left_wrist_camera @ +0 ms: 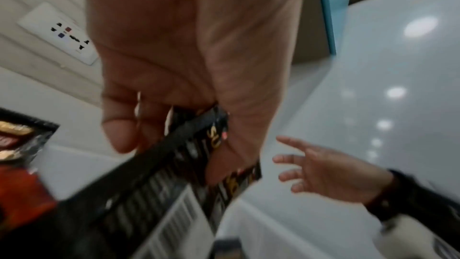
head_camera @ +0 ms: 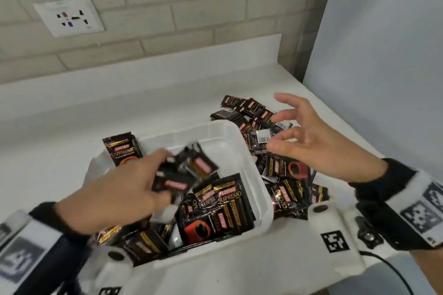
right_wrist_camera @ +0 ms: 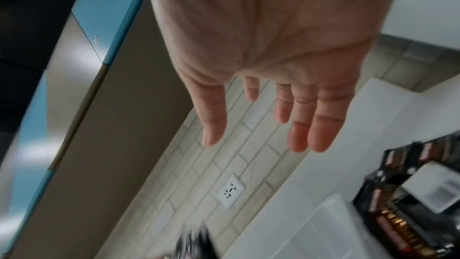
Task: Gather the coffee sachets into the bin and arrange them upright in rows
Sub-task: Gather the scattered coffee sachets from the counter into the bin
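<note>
I judge myself roughly midway: my left hand (head_camera: 124, 189) pinches a few sachets (head_camera: 184, 170) over the bin (head_camera: 261, 175), whose contents lie jumbled rather than upright, while my right hand (head_camera: 318, 141), fingers spread and empty, hovers above the loose pile (head_camera: 287, 175) on the table (head_camera: 60, 151).

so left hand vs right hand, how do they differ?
The left hand grips a bunch of sachets; the right hand holds nothing. Left fingers curl round the packets; right fingers are spread and relaxed. The left is over the bin; the right over the loose pile beside it. Both are bare, off the counter.
</note>
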The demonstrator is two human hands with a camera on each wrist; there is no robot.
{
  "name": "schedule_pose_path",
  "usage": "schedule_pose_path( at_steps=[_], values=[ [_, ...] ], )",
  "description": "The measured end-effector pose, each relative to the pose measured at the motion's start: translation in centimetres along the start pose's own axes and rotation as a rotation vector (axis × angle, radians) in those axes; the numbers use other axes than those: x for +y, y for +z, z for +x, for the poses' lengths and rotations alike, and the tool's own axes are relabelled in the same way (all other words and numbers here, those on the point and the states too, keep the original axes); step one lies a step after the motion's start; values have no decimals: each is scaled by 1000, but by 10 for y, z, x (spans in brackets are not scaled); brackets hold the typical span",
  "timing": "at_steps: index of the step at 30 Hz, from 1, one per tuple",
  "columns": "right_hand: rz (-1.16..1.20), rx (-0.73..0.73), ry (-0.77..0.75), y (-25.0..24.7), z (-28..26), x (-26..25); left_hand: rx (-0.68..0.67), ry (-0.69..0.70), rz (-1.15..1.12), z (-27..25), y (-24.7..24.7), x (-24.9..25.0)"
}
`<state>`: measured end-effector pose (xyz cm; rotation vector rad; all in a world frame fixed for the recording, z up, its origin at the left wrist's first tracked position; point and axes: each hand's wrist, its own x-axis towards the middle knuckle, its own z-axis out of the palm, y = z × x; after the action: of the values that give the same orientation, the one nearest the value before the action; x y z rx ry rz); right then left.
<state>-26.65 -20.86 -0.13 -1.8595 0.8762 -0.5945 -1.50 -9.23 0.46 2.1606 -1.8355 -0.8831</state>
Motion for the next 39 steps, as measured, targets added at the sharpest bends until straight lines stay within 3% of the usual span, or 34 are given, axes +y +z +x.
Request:
schedule_pose_path(
  at_steps=[2, 5, 10, 13, 17, 19, 20, 23, 25, 29, 39],
  values=[
    [-31, 12, 22, -7, -4, 7, -125, 47, 230, 2, 16, -7],
    [-79, 39, 45, -17, -7, 14, -27, 248, 515, 4, 45, -16],
    [-118, 91, 82, -31, -10, 20, 103, 458, 616, 8, 60, -23],
    [-258, 60, 142, -40, -6, 32, 111, 423, 624, 9, 51, -26],
    [-627, -172, 280, -40, -4, 62, 48, 246, 545, 7, 42, -21],
    [-685, -296, 316, -32, -9, 70, 107, 197, 584, 3, 34, -19],
    [-686, -333, 317, -28, -11, 71, 40, 126, 552, -1, 31, -18],
    [-718, -323, 317, -13, -18, 72, 32, -31, 527, -13, 28, -22],
    [-772, -263, 341, -3, -21, 72, 98, 23, 438, -22, 23, -19],
    [-827, -247, 338, 9, -23, 73, 367, 219, 281, -27, 19, -27],
    [-489, -233, 419, -8, -18, 80, 431, 266, -18, -35, 21, -17]
  ],
)
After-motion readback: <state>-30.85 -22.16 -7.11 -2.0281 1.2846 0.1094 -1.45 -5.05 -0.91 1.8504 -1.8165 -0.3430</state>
